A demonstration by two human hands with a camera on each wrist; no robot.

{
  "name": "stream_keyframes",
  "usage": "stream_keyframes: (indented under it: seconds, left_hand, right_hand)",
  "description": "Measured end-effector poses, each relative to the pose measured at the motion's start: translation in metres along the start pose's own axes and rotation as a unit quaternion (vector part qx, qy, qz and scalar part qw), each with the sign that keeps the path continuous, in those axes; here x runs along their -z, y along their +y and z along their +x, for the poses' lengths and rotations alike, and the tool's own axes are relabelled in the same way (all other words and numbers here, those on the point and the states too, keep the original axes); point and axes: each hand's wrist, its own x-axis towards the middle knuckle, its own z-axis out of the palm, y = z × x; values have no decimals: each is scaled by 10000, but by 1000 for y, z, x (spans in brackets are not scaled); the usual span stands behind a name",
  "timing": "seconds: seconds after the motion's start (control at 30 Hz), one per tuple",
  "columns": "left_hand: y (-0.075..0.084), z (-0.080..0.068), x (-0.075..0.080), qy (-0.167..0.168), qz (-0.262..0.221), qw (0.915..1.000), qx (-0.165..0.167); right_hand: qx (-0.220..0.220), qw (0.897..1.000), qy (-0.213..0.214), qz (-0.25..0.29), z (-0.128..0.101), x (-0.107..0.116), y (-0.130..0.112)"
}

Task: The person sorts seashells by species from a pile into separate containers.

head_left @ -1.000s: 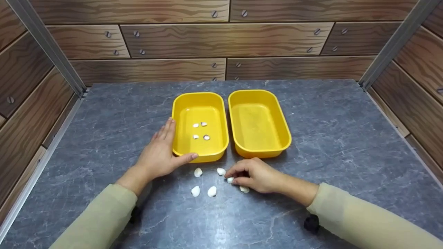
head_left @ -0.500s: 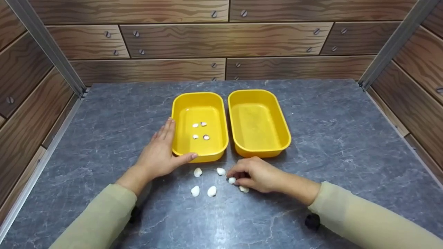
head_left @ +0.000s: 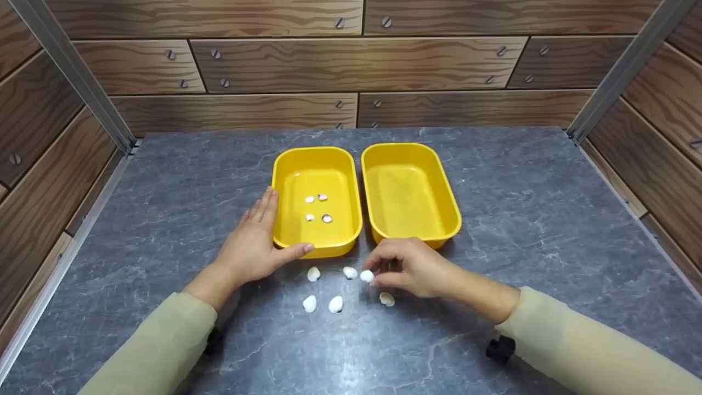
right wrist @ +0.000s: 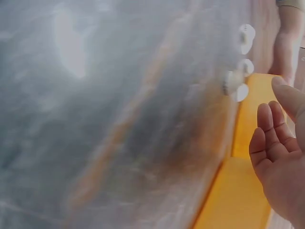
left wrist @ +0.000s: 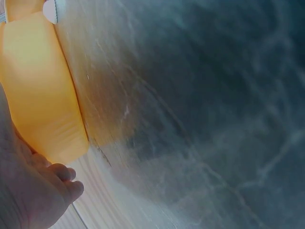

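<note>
My right hand (head_left: 408,266) pinches a white seashell (head_left: 367,276) between thumb and fingertips, just in front of the right yellow tub (head_left: 403,245). My left hand (head_left: 249,247) rests with straight fingers along the side of the left yellow tub (head_left: 323,251), its thumb at the front rim. Inside that left tub lie several small shells (head_left: 327,218), some with dark markings. On the table, a seashell (head_left: 350,272) lies close beside the pinched one, and a yellowish seashell (head_left: 386,299) lies below the right hand. In the right wrist view the curled fingers (right wrist: 269,131) show next to the yellow plastic.
More white seashells lie on the grey marbled table (head_left: 521,219), among them one seashell (head_left: 336,304) nearer the front and another seashell (head_left: 313,274) by the left thumb. Wood-patterned walls (head_left: 351,63) enclose the back and sides.
My right hand has lifted the pinched seashell and moved slightly up toward the right tub, uncovering the yellowish shell below. The left hand stays in place.
</note>
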Motion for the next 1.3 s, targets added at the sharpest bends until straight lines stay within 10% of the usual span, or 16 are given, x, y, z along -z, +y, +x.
stream_keyframes:
  seconds: [0.57, 1.3]
  left_hand:
    - [1, 2, 1, 2, 48, 10000, 14]
    - [0, -1, 0, 71, 19, 10000, -55]
  right_hand:
    - [-451, 9906, 1289, -120, 71, 29, -23]
    - [-1893, 9717, 1409, 93, 140, 12, 3]
